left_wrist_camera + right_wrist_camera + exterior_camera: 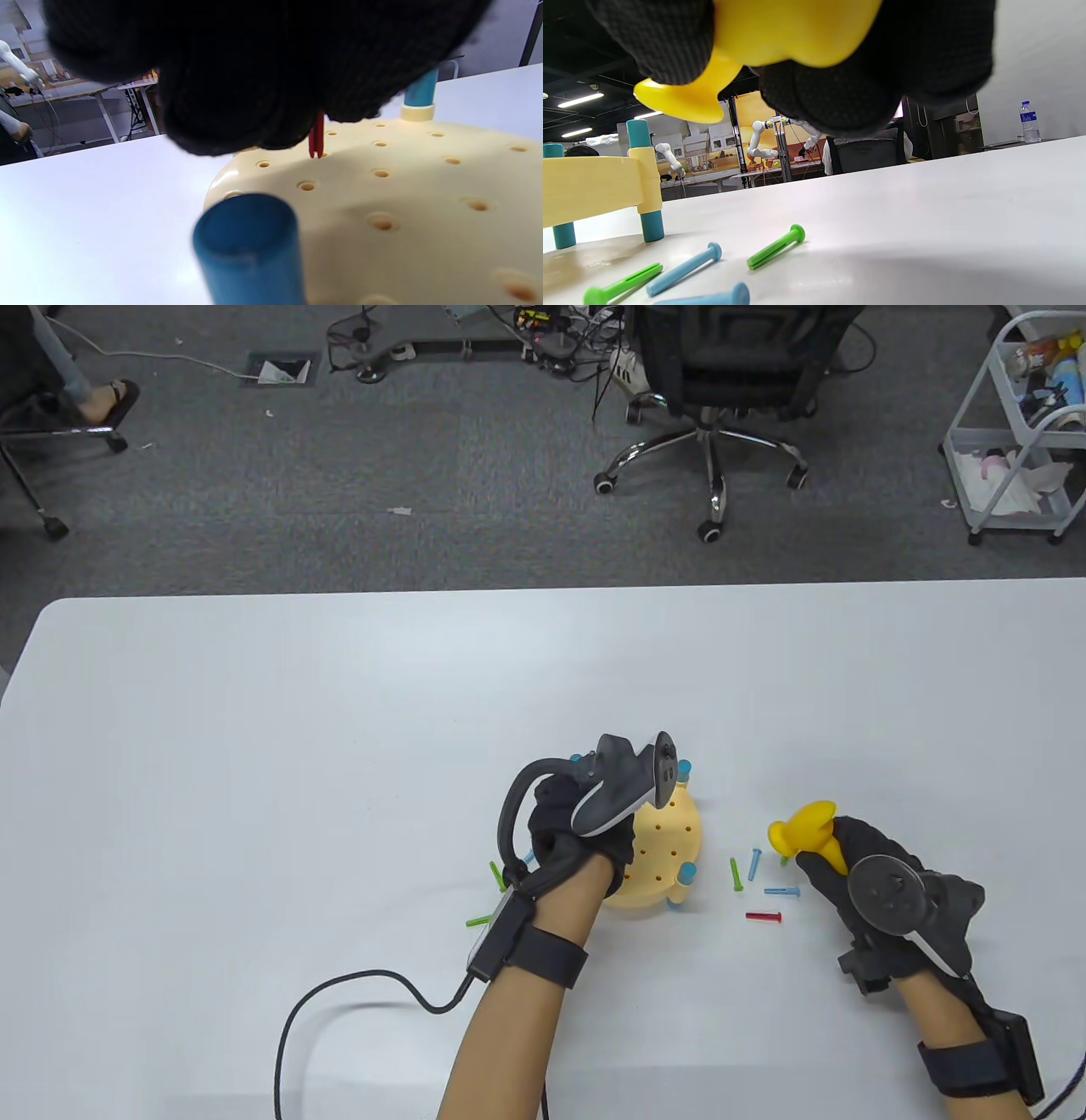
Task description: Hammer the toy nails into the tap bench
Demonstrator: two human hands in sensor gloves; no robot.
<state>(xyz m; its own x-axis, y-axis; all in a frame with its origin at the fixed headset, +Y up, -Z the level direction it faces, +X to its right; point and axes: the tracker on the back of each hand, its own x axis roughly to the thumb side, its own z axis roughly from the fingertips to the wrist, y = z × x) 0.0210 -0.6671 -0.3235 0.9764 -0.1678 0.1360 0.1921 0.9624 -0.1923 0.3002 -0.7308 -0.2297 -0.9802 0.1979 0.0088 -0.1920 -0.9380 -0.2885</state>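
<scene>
The round, pale yellow tap bench (pixel 666 848) stands on blue legs near the front middle of the white bench (pixel 254 729). Its flat top is full of small holes. The left hand (pixel 577 831) sits over the left part of the tap bench. In the left wrist view its fingers (pixel 254 84) pinch a red nail (pixel 316 135) that stands upright with its tip right at one of the holes. So the left grip is narrow and closed around that nail. The right hand (pixel 865 874) is off to the right, apart from the tap bench. It holds a yellow toy hammer (pixel 806 831) by the handle, with the head pointing up and to the left, so the right grip is wrapped tight around the hammer. Between the tap bench and the right hand, loose nails lie flat on the bench: a green nail (pixel 734 874), two blue nails (pixel 753 864), and another red nail (pixel 764 915). More green nails (pixel 479 920) stick out from under the left wrist. Beyond the bench, a black office chair (pixel 721 373) stands on the grey floor.
</scene>
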